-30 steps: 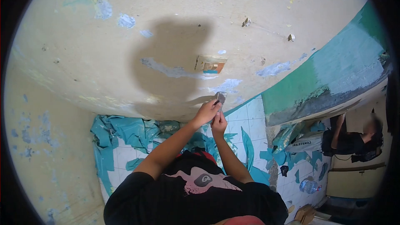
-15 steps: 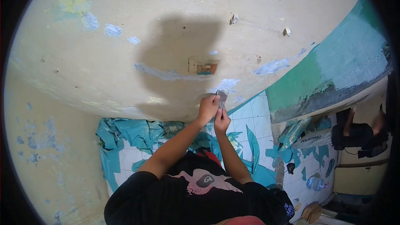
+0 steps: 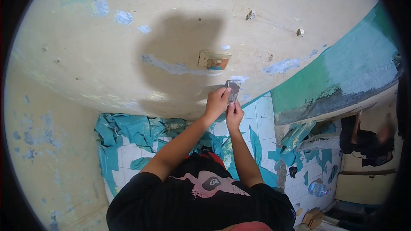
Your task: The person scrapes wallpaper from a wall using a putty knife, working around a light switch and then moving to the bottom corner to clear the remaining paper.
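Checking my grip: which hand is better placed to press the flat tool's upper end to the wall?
Probably your left hand; it holds the flat tool nearer that end, while your right hand grips lower.

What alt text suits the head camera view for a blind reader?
Bare left hand and right hand grip a flat scraper at a patchy beige wall, below an electrical plate. Torn teal sheets litter white floor tiles; a dark-clothed person appears at right.
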`<state>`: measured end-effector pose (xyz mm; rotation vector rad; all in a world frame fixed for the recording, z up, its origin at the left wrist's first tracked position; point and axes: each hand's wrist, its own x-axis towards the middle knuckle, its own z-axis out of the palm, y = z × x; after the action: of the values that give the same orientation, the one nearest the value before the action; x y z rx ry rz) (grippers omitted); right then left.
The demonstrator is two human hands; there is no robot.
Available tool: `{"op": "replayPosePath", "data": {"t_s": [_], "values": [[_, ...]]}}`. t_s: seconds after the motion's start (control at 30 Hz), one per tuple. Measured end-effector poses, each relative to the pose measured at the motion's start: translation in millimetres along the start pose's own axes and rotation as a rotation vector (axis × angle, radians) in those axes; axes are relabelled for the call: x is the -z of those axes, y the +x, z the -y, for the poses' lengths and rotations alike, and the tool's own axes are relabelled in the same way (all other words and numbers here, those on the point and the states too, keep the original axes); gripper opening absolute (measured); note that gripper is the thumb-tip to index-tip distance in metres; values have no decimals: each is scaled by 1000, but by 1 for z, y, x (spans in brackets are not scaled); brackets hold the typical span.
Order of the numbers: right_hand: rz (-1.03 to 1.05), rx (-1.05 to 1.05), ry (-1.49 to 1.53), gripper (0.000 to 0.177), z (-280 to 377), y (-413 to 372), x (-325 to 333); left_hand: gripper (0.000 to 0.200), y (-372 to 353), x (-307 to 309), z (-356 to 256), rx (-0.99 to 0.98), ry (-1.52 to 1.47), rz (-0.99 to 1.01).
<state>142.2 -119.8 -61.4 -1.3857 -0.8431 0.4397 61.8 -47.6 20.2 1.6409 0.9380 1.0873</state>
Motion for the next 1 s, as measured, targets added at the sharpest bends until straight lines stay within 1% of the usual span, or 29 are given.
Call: {"op": "replayPosePath", "data": {"t_s": [0.07, 0.13, 0.2, 0.27, 0.3, 0.37, 0.47, 0.53, 0.6, 0.63, 0.67, 0.73, 0.83, 0.87, 0.93, 1.0], "values": [[25, -25, 8, 28, -5, -16, 2, 32, -13, 6, 16, 64, 41, 43], [86, -43, -32, 28, -14, -28, 2, 30, -25, 10, 37, 45, 67, 41], [89, -53, -44, 25, -20, -39, 4, 30, -32, 13, 55, 30, 94, 41], [141, -108, -56, 22, -37, -46, 10, 24, -36, 15, 65, 94, 62, 80], [146, -106, -54, 22, -37, -47, 11, 24, -35, 14, 70, 94, 63, 75], [82, -211, 20, 21, -36, -49, 13, 21, -34, 13, 81, 87, -168, 65], [56, -218, -5, 19, -50, -47, 25, 22, -27, 23, 64, 136, -144, 90], [71, -183, -30, 19, -48, -39, 29, 23, -23, 28, 57, 144, -128, 118], [44, -36, -169, 21, -43, -23, 29, 24, -23, 27, 58, 152, -115, 149], [39, -46, -203, 27, -37, -17, 27, 24, -25, 24, 65, 136, -130, 124], [38, -45, -205, 27, -33, -17, 26, 23, -27, 21, 70, 119, -145, 99], [23, -8, -245, 27, -33, -16, 24, 23, -34, 17, 81, 130, -139, 110], [53, -17, -292, 26, -34, -22, 36, 24, -44, 18, 91, 148, -134, 117], [57, -14, -293, 26, -37, -20, 36, 24, -45, 18, 93, 154, -142, 120], [3, 18, -266, 24, -25, -7, 28, 24, -45, 20, 96, 168, -124, 127], [12, 5, -244, 24, -17, -1, 23, 24, -56, 17, 99, 206, -105, 148]]}}
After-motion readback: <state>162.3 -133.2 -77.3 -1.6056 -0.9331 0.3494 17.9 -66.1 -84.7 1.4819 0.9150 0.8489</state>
